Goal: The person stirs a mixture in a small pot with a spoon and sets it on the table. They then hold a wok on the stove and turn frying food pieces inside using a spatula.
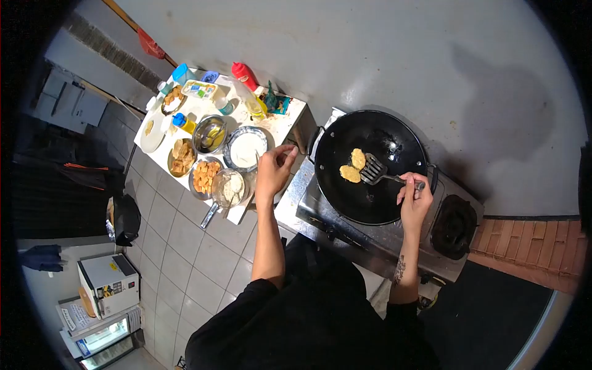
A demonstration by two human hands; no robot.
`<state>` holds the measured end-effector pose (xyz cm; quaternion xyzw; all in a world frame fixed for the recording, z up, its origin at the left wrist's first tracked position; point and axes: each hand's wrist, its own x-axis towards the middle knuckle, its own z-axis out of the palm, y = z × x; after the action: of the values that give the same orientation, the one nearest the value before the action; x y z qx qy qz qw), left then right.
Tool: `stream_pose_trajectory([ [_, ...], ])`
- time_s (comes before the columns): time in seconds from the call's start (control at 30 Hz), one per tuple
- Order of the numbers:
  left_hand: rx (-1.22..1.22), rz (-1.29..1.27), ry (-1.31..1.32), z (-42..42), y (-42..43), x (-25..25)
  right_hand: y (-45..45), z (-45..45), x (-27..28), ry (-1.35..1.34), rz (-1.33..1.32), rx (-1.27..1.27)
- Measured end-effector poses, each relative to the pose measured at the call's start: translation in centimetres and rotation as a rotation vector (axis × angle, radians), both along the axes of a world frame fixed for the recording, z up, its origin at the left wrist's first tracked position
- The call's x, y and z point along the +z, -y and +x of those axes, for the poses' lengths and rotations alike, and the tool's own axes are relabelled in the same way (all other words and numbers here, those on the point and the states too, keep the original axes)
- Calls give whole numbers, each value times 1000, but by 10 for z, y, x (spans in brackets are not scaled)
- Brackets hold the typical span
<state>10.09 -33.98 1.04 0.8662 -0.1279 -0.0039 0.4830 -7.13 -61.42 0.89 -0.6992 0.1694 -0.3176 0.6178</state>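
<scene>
My right hand (415, 196) is closed around the handle of a slotted turner (374, 170). The turner's black head lies in a large black wok (370, 208), touching or just beside the golden battered pieces. One piece (350, 174) lies at the left of the turner head, and another (357, 158) sits just above it. My left hand (275, 169) hovers between the table and the wok, thumb and fingers slightly apart, with nothing visible in it. Nearest to it is a plate of white powder (246, 148). A small pan (229, 190) with pale batter or flour stands at the table corner.
The white table (237, 214) also bears a plate of orange-brown cubes (205, 177), a metal bowl (209, 134), an oil bottle (254, 108) and a red squeeze bottle (244, 75). The wok stands on a metal stove (320, 213); a second burner (455, 227) is at the right. A grey wall rises behind.
</scene>
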Motion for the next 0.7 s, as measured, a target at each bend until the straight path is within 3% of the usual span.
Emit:
stream_pose_trajectory([
  [0.23, -11, -114, -51, 15, 3, 6, -13, -3, 17, -1, -130, -25],
  [0.3, -42, 48, -183, 25, 0, 12, -19, -4, 24, -30, -148, -39],
  [0.43, -77, -50, -140, 35, 1, -3, -32, 1, 36, -121, -171, -32],
  [0.63, -110, -184, -75, 45, 3, -26, -43, 11, 50, -177, -483, 55],
  [0.7, -119, -159, -48, 48, 2, -26, -48, 11, 55, -201, -479, 59],
])
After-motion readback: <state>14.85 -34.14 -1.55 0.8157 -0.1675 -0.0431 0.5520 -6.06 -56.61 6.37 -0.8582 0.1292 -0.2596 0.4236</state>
